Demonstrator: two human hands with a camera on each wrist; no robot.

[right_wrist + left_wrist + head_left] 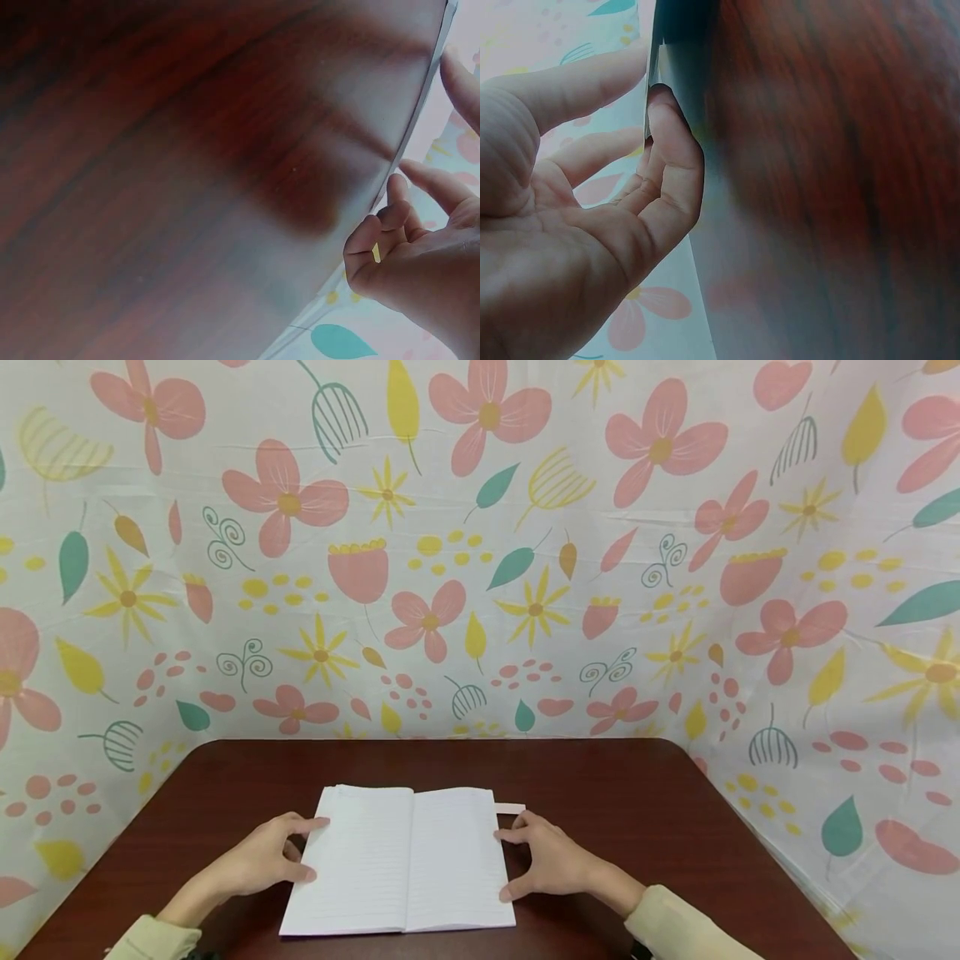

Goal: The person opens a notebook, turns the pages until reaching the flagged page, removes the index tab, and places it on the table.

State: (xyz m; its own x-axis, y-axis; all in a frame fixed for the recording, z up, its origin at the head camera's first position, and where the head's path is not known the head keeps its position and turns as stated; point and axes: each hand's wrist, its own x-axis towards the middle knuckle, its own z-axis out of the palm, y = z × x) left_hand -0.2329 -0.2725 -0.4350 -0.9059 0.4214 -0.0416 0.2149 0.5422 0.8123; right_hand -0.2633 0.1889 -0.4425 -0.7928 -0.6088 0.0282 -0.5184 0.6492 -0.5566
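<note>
An open notebook [367,860] with lined white pages lies on the dark table, its spine running down the middle. At its left edge my left hand [258,852] grips it. Thumb and index fingertip rest on the page, and in the left wrist view a curled finger [679,142] reaches behind the notebook's edge [652,82]. My right hand [551,856] touches the right edge with thumb and index finger apart. Its other fingers [371,240] are curled beside that edge in the right wrist view, holding nothing visible.
A small white strip [511,808] shows past the notebook's upper right edge, by the right index knuckle; whether it is attached cannot be told. The dark red wooden table [600,785] has rounded far corners. A floral cloth [465,568] hangs behind and at the sides.
</note>
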